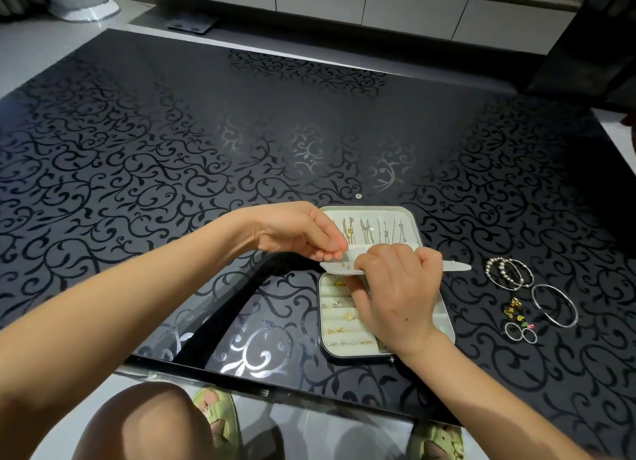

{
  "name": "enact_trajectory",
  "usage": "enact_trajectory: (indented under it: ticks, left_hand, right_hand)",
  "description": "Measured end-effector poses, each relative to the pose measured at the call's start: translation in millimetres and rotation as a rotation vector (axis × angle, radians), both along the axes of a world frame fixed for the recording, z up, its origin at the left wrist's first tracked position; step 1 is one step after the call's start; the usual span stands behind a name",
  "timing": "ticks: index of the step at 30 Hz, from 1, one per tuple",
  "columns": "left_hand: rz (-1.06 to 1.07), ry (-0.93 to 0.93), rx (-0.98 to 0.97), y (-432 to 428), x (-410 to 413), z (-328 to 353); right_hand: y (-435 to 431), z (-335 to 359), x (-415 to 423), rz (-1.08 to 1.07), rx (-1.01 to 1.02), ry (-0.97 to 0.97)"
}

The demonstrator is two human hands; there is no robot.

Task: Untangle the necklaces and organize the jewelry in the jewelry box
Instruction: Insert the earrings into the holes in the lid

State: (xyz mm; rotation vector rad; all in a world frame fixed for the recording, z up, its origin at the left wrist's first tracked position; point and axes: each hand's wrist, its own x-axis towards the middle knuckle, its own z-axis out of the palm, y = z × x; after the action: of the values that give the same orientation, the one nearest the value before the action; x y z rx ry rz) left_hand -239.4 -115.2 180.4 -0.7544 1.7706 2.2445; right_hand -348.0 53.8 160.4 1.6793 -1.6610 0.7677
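A cream jewelry box (444, 325) lies open on the black patterned table. Its lid half (409, 218) holds several necklaces (370, 230) hanging in a row. The lower tray holds small gold and silver rings and earrings (346, 316) in padded rows. A cream middle flap (339, 270) stands between the halves. My left hand (299, 232) pinches a small earring at the flap's upper edge. My right hand (395, 287) grips the flap from the right, fingers curled over it, hiding part of the tray.
Right of the box lie pearl and silver bangles (509, 273), an open silver cuff (554, 304), small gold and coloured charms (516, 311) and two silver rings (521, 332). A tiny stud (359, 196) sits beyond the box. The table's near edge (275, 387) runs above my knees.
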Motion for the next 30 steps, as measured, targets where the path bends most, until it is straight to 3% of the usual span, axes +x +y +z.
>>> enact_trajectory:
  ticks: [30]
  left_hand:
    - [-0.173, -0.07, -0.151, 3.3, -3.7, 9.7]
  right_hand:
    - [-0.5, 2.2, -0.8, 0.006, 0.011, -0.013]
